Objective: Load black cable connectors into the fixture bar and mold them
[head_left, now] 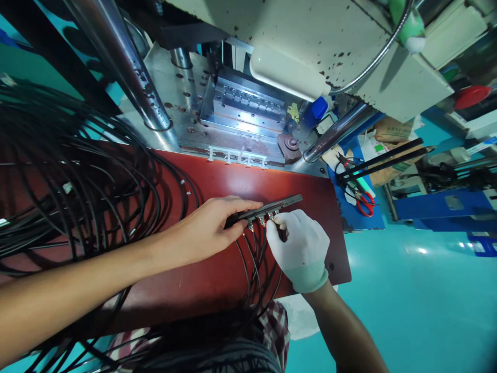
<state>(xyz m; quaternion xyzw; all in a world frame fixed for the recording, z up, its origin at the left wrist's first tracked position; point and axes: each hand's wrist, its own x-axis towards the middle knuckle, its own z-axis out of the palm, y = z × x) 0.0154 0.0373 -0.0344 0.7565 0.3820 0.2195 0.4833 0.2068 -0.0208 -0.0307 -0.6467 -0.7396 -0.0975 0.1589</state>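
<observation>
My bare left hand [217, 225] grips the left end of a dark bar [289, 201] between thumb and fingers, above the red-brown board. Small metal connectors [262, 220] sit in a row along the bar's near edge, with black cables [254, 254] hanging down from them toward my lap. In a white glove, my right hand [301, 246] is closed in a pinch near the bar's right part, around the end of a black cable. The glove's fingers hide the tip of that cable.
A press with a metal die block [248, 106] stands behind the red-brown board [310, 191]. A white toothed plastic strip [237, 157] lies at its edge. Coiled black cables [77, 181] heap at left. Red-handled scissors [365, 203] and tools lie at right. A steel post [124, 67] rises at left.
</observation>
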